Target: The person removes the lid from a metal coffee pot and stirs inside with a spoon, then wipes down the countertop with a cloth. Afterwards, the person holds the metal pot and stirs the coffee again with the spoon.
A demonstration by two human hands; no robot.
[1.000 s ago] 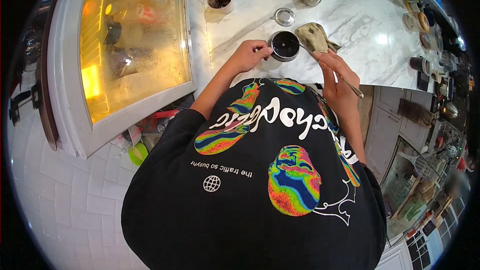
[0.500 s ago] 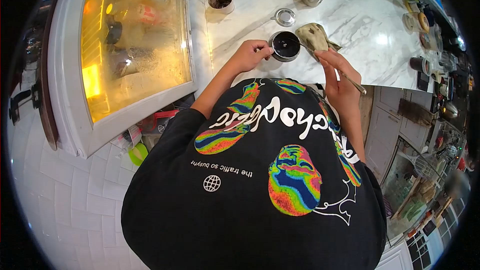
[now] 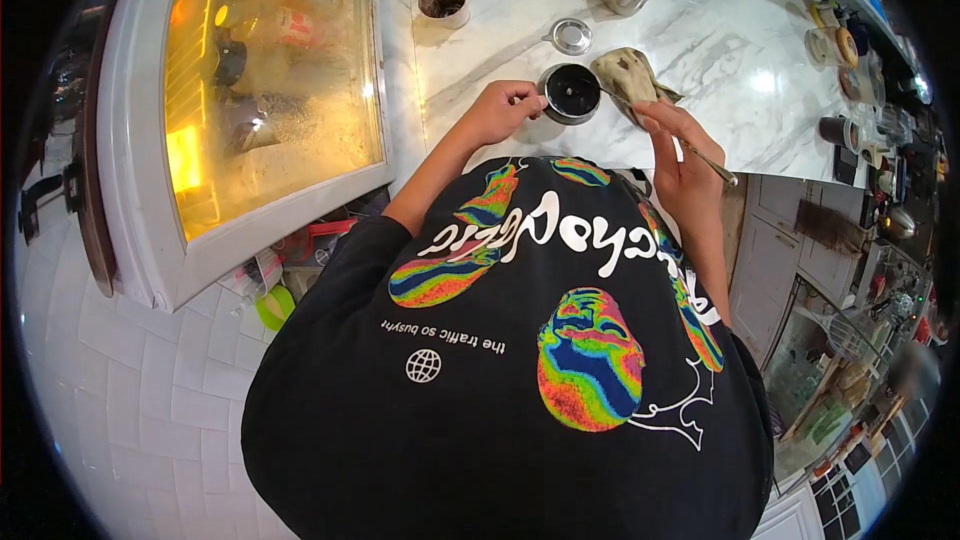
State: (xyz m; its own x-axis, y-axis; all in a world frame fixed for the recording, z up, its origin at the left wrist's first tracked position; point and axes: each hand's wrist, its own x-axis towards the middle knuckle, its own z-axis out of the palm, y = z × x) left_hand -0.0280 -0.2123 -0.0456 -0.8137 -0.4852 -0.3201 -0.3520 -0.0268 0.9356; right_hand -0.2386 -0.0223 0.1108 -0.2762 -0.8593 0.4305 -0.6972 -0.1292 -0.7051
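Stirring appears in hand: the left hand (image 3: pixel 508 110) pinches a round, silver-rimmed cup (image 3: pixel 572 121) of dark liquid (image 3: pixel 571 92) on the white marbled counter (image 3: pixel 470 70); right of the cup, the right hand (image 3: pixel 685 168) pinches a slim metal spoon (image 3: pixel 718 170). Any next stroke calls for steadiness.

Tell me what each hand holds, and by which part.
The right hand holds a metal utensil partway along its shaft. The left hand grips the cup at its left side; whether by handle or wall is unclear.
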